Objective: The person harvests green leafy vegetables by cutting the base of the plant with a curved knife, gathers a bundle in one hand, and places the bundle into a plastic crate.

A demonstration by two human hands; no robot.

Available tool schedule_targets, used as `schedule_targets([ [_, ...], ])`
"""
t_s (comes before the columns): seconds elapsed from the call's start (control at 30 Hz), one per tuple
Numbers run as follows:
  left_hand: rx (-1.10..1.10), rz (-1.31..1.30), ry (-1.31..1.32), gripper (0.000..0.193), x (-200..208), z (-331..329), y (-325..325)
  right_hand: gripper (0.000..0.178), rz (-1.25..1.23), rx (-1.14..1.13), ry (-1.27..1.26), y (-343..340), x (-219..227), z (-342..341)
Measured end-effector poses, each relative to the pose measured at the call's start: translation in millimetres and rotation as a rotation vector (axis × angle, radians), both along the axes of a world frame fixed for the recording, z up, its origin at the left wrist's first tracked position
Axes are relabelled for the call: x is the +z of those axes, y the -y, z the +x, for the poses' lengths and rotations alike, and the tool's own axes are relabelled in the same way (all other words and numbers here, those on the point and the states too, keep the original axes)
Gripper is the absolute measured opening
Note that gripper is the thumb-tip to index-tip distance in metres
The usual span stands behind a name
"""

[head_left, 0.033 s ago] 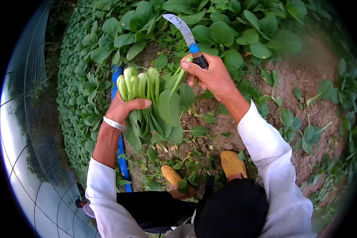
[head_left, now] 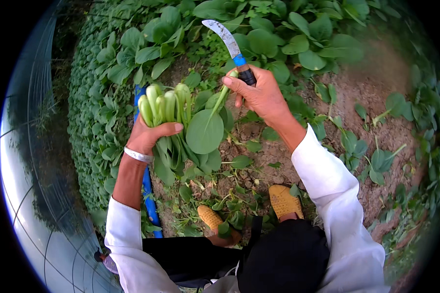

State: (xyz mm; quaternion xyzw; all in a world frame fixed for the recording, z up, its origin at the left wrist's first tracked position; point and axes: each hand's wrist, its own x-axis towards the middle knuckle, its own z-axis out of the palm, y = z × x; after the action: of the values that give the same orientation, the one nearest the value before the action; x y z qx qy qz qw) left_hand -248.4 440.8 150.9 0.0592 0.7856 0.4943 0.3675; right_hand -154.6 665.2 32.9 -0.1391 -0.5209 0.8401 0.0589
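Note:
My left hand [head_left: 149, 136] is closed around a bunch of bok choy [head_left: 170, 107], its pale stalk bases up and its green leaves hanging below. In my right hand [head_left: 265, 95] is a curved harvesting knife [head_left: 225, 38] with a dirt-specked blade, blue tape at its neck and a dark handle. The blade points up and to the left, away from the bunch. Between the thumb and fingers of that same hand a single bok choy leaf [head_left: 205, 132] is pinched by its stalk. Its round blade hangs beside the bunch and overlaps its leaves.
Dense bok choy plants [head_left: 98, 107] grow on the left and far side. A blue pipe [head_left: 150, 205] runs along the bed. Cut leaves [head_left: 380, 160] lie on the brown soil [head_left: 347, 195]. My yellow perforated shoes [head_left: 284, 201] stand nearby. Another person [head_left: 105, 260] is at the lower left.
My left hand and the bunch have shifted slightly left. The pinched leaf has turned and shows more of its broad face. Both hands keep their hold.

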Motion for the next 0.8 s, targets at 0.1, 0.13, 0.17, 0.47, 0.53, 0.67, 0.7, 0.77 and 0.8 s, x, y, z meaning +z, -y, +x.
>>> schedule_targets([
  [0.1, -0.159, 0.116, -0.009, 0.063, 4, 29, -39, 0.022, 0.018, -0.147, -0.066, 14, 20, 32],
  [0.13, -0.222, 0.093, -0.015, 0.063, -6, 33, -42, 0.02, 0.001, -0.161, -0.088, 16, 29, 40],
  [0.17, -0.258, 0.067, -0.015, 0.066, -14, 38, -44, 0.018, 0.003, -0.188, -0.111, 17, 32, 47],
  [0.47, -0.793, -0.1, -0.096, 0.063, -1, 59, -115, 0.024, 0.369, -0.256, 0.235, -37, 16, 120],
  [0.53, -1.055, -0.199, -0.505, 0.06, -14, 60, -141, 0.028, 0.614, -0.403, 0.392, -70, -3, 141],
  [0.67, -1.273, -0.325, -0.977, 0.052, -60, 49, -182, 0.028, 0.849, -0.461, 0.446, -88, -13, 156],
  [0.7, -1.308, -0.322, -1.098, 0.051, -75, 42, -190, 0.028, 1.005, -0.457, 0.411, -91, -16, 157],
  [0.77, -1.313, -0.504, -1.146, 0.041, -89, 21, -196, 0.029, 0.966, -0.333, 0.377, -83, -16, 144],
  [0.8, -1.311, -0.597, -1.169, 0.036, -94, 11, -194, 0.03, 0.911, -0.242, 0.405, -78, -16, 135],
])
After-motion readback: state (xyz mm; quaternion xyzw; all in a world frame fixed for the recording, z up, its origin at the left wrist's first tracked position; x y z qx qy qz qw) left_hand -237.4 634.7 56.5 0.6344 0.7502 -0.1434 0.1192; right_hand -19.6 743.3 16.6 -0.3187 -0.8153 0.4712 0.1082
